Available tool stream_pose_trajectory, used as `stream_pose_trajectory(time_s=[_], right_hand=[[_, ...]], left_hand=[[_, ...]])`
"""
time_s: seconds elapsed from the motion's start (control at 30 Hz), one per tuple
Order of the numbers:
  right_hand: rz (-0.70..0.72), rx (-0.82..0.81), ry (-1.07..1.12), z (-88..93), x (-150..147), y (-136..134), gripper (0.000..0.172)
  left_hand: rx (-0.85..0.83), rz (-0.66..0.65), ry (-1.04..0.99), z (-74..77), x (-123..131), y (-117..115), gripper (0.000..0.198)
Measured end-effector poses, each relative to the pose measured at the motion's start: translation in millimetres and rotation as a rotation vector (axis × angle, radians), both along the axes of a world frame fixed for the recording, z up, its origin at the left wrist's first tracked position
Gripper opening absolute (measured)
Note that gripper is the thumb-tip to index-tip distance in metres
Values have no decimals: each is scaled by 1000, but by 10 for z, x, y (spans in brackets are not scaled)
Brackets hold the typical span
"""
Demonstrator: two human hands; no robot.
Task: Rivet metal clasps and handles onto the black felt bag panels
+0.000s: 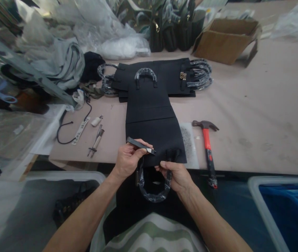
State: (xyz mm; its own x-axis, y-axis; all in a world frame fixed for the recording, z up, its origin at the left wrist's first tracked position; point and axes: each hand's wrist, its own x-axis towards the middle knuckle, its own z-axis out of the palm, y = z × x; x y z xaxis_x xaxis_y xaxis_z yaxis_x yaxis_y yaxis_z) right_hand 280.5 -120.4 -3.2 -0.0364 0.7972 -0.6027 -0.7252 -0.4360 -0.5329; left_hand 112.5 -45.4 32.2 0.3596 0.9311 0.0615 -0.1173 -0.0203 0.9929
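My left hand (129, 159) pinches a dark, flat bar-shaped tool (138, 143) with a pale patch near its notched tip. The tip points right, over the near end of a black bag panel (149, 129); whether it touches is hard to tell. At the panel's near edge, my right hand (176, 173) is closed on the material, thumb on top and fingers underneath. A plastic-wrapped handle (154, 197) hangs off that edge between my hands. The panel's far end carries another wrapped handle (145, 72) and lies across a stack of black panels (182, 66).
Right of the panel, a red-handled hammer (207, 140) overhangs the table edge, near a pale slab (189, 140). Metal tools (96, 141) and a labelled cord (80, 131) lie left. Behind are a cardboard box (224, 40), black bags (171, 33) and plastic wrapping (122, 47).
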Motion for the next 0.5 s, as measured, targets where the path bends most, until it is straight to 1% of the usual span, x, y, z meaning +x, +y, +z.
stream_pose_trajectory(time_s=[0.1, 0.17, 0.23, 0.33, 0.43, 0.5], right_hand=[[-6, 15, 33, 22, 8, 7, 17], [-7, 19, 49, 28, 15, 10, 17], [-6, 17, 58, 20, 25, 9, 17], [-3, 16, 67, -12, 40, -1, 16], [-6, 31, 69, -43, 48, -17, 15], [-8, 43, 68, -55, 47, -27, 15]], left_hand=[[41, 7, 78, 32, 31, -7, 16], [42, 24, 90, 30, 55, -6, 16], [-4, 40, 60, 9, 81, 0, 18], [-128, 80, -35, -43, 122, 24, 25], [-232, 235, -168, -73, 154, 66, 33], [-278, 332, -230, -62, 164, 93, 39]])
